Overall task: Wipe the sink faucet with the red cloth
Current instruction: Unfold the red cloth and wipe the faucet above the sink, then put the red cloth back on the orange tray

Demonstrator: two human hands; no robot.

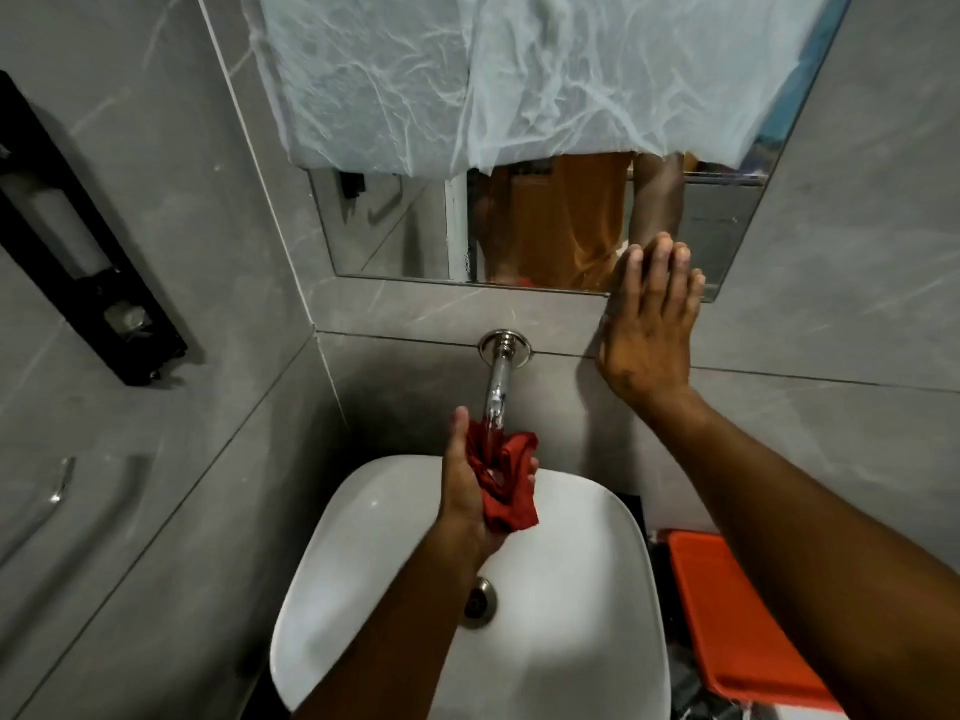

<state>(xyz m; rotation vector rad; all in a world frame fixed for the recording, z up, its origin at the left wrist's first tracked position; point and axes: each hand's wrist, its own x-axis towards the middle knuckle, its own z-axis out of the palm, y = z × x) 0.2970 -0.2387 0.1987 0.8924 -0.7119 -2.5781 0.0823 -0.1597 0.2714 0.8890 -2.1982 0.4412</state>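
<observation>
A chrome faucet [497,374] juts out of the grey tiled wall above a white sink [582,589]. My left hand [465,485] grips the crumpled red cloth [506,480], which is bunched around the faucet's outer end and hides the spout tip. My right hand [649,330] is pressed flat against the wall to the right of the faucet, fingers spread, with the fingertips reaching the lower edge of the mirror [405,226].
A pale sheet [519,70] covers the upper mirror. A black wall fixture [78,236] hangs at the left, with a metal bar [57,491] below it. An orange tray [737,615] lies right of the sink. The drain [480,600] sits mid-basin.
</observation>
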